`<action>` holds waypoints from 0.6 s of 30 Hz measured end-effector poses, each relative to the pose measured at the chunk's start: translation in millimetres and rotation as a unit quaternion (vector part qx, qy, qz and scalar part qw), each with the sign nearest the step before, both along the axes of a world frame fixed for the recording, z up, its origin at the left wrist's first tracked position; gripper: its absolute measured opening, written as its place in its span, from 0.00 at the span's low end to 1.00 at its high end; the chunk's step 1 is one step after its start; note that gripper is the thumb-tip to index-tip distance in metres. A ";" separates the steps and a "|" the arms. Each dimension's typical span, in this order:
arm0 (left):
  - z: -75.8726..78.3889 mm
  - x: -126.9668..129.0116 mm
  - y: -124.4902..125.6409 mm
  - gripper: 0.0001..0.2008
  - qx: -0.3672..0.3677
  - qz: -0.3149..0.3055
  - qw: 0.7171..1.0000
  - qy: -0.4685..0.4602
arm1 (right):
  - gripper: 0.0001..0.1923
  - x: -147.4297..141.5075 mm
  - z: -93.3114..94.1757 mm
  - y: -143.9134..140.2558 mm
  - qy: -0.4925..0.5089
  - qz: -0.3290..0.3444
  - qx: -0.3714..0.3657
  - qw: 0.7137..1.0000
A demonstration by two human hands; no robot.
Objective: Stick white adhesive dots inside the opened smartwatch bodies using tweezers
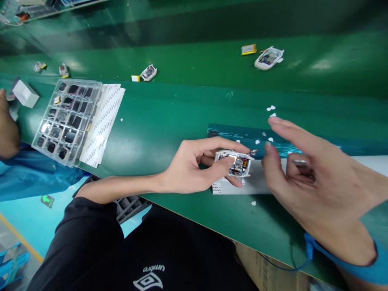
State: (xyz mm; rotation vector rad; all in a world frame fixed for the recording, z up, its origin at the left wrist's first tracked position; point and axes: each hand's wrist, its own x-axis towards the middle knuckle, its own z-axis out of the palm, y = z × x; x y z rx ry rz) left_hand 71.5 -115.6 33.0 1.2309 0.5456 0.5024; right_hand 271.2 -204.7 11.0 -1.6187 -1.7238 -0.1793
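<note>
My left hand point(203, 165) grips a small white device casing point(239, 165) with its circuit board bare and facing up. The thumb presses on the board, and the index finger runs along the casing's far edge. A small metallic part sticks out at the casing's upper right corner. To the right is my right hand point(312, 173), thumb and index finger apart. Its other fingers are curled around a silver metal piece point(301, 163), mostly hidden. Close to the index fingertip lies a small white sticker point(273, 114); whether they touch I cannot tell.
A blue film-covered strip point(224, 130) and a white strip point(224, 188) lie beneath my hands. At left are a clear compartment tray point(98, 85) of dark parts, printed sheets point(104, 121) and a white box point(26, 93). Farther back sit opened devices point(269, 57) with batteries point(248, 49). Another person's arm point(7, 129) shows at left.
</note>
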 end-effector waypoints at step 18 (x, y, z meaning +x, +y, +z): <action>-3.0 3.8 -3.4 0.06 0.035 0.040 0.998 0.020 | 0.37 8.1 9.4 -16.8 -0.149 0.111 -0.010 0.983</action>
